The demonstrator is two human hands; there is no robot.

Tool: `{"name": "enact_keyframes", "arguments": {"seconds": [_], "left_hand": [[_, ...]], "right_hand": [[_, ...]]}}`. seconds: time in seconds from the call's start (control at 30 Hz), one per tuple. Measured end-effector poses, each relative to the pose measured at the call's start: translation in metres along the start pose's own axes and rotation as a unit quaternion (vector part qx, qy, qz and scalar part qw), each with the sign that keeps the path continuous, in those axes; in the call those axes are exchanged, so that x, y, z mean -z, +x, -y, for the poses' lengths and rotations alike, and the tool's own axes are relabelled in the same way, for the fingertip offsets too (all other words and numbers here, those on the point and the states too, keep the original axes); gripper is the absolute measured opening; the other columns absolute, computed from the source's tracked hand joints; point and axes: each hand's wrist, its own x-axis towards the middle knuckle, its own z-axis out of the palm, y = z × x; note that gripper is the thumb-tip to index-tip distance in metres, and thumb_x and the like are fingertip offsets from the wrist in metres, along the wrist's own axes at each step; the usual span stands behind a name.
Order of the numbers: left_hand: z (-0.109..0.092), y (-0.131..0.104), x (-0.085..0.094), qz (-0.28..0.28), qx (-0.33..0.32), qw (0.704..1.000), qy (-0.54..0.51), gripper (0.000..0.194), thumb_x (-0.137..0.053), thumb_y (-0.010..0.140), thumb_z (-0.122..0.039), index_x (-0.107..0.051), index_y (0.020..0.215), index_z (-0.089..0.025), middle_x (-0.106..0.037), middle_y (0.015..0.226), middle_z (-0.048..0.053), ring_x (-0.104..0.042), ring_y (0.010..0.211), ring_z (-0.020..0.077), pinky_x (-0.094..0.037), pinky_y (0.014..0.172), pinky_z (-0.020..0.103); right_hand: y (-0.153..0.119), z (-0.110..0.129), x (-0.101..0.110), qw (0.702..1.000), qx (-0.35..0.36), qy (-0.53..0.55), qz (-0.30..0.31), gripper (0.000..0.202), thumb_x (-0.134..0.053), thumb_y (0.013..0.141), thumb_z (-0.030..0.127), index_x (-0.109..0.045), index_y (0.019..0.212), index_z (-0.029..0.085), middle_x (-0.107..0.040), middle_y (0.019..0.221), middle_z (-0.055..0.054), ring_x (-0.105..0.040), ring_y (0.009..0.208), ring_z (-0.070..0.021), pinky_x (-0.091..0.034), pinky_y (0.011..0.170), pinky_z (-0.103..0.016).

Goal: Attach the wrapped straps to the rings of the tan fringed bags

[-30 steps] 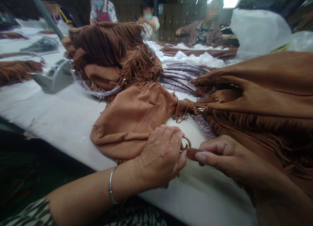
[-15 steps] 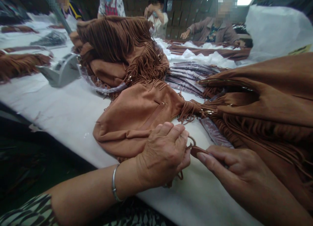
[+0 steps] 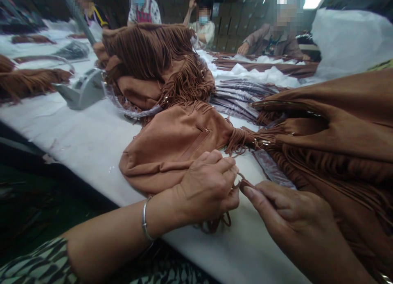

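My left hand (image 3: 207,188) is closed at the near edge of a brown suede bag (image 3: 178,132) that lies on the white table. A metal ring (image 3: 240,177) sticks out past its fingers, and thin brown fringe strands (image 3: 226,219) hang below the palm. With thumb and fingers, my right hand (image 3: 291,212) pinches a narrow brown leather strap end (image 3: 245,186) against that ring. Whether the strap passes through the ring cannot be made out. Most of the strap is hidden behind the right hand. A zip pocket (image 3: 195,143) shows on the bag's upper face.
Fringed brown bags (image 3: 144,55) are heaped behind, beside a grey tape dispenser (image 3: 81,89). Another large fringed bag (image 3: 353,108) lies at the right. Plastic-wrapped straps (image 3: 242,93) rest beyond. Several co-workers stand across the table (image 3: 76,132), one in a mauve jacket (image 3: 260,36).
My right hand has brought the strap end slightly left, closer to the ring. My left hand keeps its grip. At the back, a co-worker's hands have come away from the face, with one raised.
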Motion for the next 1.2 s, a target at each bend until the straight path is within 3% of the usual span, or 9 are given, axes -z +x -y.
{"name": "enact_keyframes", "arguments": {"seconds": [0.2, 0.4, 0.67, 0.83, 0.97, 1.07, 1.2], "left_hand": [[0.003, 0.001, 0.005, 0.044, -0.013, 0.996, -0.074, 0.016, -0.053, 0.079, -0.027, -0.062, 0.086, -0.014, -0.061, 0.092, 0.007, -0.051, 0.087, 0.0188, -0.042, 0.083, 0.034], [0.006, 0.001, 0.008, 0.075, -0.038, 0.988, -0.128, 0.013, -0.054, 0.076, -0.025, -0.061, 0.080, -0.015, -0.062, 0.091, 0.006, -0.051, 0.080, 0.0167, -0.042, 0.079, 0.032], [0.006, -0.002, 0.008, 0.088, -0.062, 0.977, -0.181, 0.013, -0.057, 0.073, -0.024, -0.062, 0.081, -0.015, -0.064, 0.092, 0.006, -0.051, 0.081, 0.0165, -0.042, 0.079, 0.032], [0.007, -0.002, 0.014, 0.122, -0.084, 0.964, -0.221, 0.016, -0.059, 0.073, -0.020, -0.063, 0.088, -0.016, -0.065, 0.092, 0.003, -0.051, 0.084, 0.0162, -0.043, 0.079, 0.029], [0.006, -0.002, 0.017, 0.156, -0.106, 0.956, -0.226, 0.016, -0.057, 0.075, -0.021, -0.063, 0.090, -0.015, -0.064, 0.090, 0.004, -0.051, 0.087, 0.0167, -0.042, 0.080, 0.028], [0.002, -0.001, 0.019, 0.152, -0.063, 0.972, -0.170, 0.020, -0.058, 0.079, -0.028, -0.061, 0.093, -0.016, -0.063, 0.092, 0.006, -0.052, 0.088, 0.0189, -0.041, 0.081, 0.032], [0.000, -0.001, 0.022, 0.124, 0.001, 0.988, -0.092, 0.034, -0.051, 0.085, -0.045, -0.059, 0.099, -0.015, -0.061, 0.098, 0.006, -0.051, 0.087, 0.0204, -0.040, 0.079, 0.035]], "right_hand": [[0.009, -0.010, 0.008, 0.986, -0.033, 0.117, 0.110, 0.044, -0.048, 0.085, 0.047, -0.054, 0.052, 0.018, -0.042, 0.049, 0.000, -0.042, 0.046, -0.0121, -0.030, 0.043, -0.024], [0.012, -0.006, 0.012, 0.965, -0.066, 0.215, 0.134, 0.043, -0.054, 0.079, 0.051, -0.060, 0.055, 0.016, -0.044, 0.050, 0.000, -0.040, 0.046, -0.0109, -0.028, 0.039, -0.022], [0.014, -0.010, 0.012, 0.944, -0.112, 0.269, 0.155, 0.041, -0.059, 0.074, 0.051, -0.061, 0.053, 0.016, -0.044, 0.049, 0.000, -0.037, 0.044, -0.0094, -0.027, 0.038, -0.021], [0.015, -0.015, 0.010, 0.917, -0.134, 0.308, 0.216, 0.039, -0.064, 0.070, 0.052, -0.064, 0.057, 0.016, -0.042, 0.048, 0.001, -0.034, 0.044, -0.0084, -0.023, 0.036, -0.020], [0.018, -0.019, 0.009, 0.897, -0.158, 0.334, 0.243, 0.038, -0.066, 0.069, 0.051, -0.062, 0.056, 0.015, -0.033, 0.044, 0.005, -0.025, 0.040, -0.0060, -0.015, 0.036, -0.021], [0.018, -0.021, 0.009, 0.885, -0.189, 0.357, 0.230, 0.039, -0.066, 0.068, 0.051, -0.059, 0.055, 0.015, -0.031, 0.043, 0.006, -0.022, 0.039, -0.0055, -0.014, 0.038, -0.022], [0.012, -0.023, 0.011, 0.887, -0.201, 0.385, 0.159, 0.036, -0.070, 0.067, 0.044, -0.052, 0.052, 0.017, -0.036, 0.048, 0.004, -0.025, 0.043, -0.0063, -0.017, 0.041, -0.023]]}}
